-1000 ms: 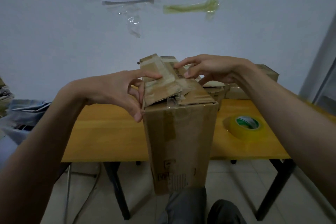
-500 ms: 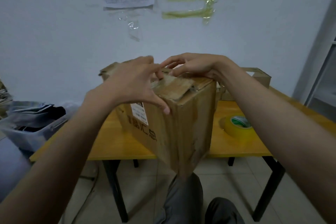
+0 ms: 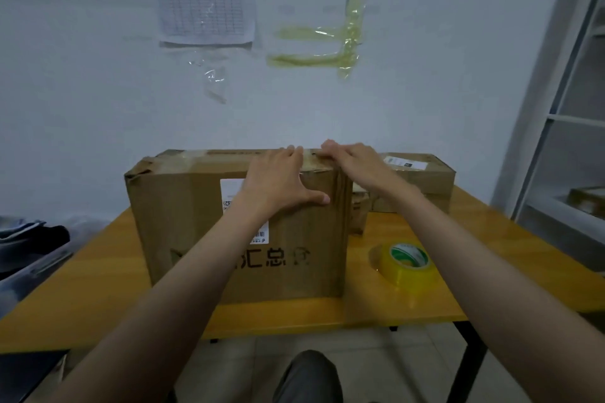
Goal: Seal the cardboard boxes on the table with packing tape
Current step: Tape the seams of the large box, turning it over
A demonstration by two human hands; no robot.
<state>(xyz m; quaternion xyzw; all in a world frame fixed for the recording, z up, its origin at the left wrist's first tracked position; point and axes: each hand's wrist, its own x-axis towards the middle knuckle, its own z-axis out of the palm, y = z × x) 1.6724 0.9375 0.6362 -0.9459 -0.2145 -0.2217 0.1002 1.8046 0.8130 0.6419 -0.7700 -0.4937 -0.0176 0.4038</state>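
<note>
Left hand (image 3: pixel 278 181) flat against large cardboard box (image 3: pixel 196 239) front, fingers over top edge; right hand (image 3: pixel 357 163) pressing top right corner, fingers straight. Box upright on desk (image 3: pixel 98 271). Tape roll (image 3: pixel 406 263) just right. Second box (image 3: pixel 422 180) behind. Advice: press flaps level before taping.
</note>
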